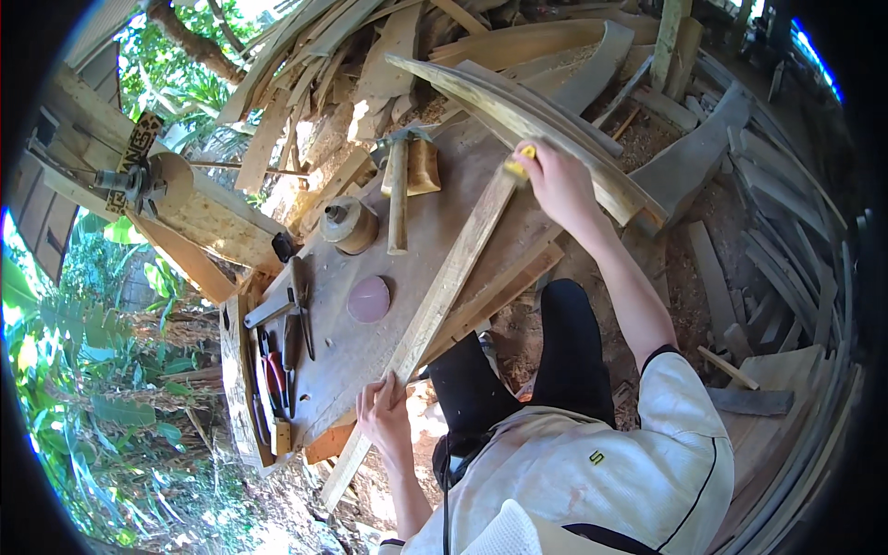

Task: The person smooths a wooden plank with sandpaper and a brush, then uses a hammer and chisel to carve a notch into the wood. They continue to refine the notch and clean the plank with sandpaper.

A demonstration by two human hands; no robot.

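Observation:
A long, narrow wooden board (453, 273) lies slantwise across the brown worktable (324, 365), its near end sticking out past the edge. At its far end my right hand (555, 180) is closed around a small yellow tool (525, 155), perhaps a tape measure; the fingers hide most of it. My left hand (384, 421) grips the board nearer to me, fingertips on its top face. Left of the board lie a hammer (398, 199) with a wooden handle, a wooden block (424, 168), a round container (349, 227) with a dark top and a pinkish disc (369, 299).
Red-handled pliers (275, 372) and other hand tools lie along the table's left end. A machine with a round disc (169, 182) is mounted on a beam beyond. Curved planks (546, 134) and scrap wood (712, 277) crowd the far side and right.

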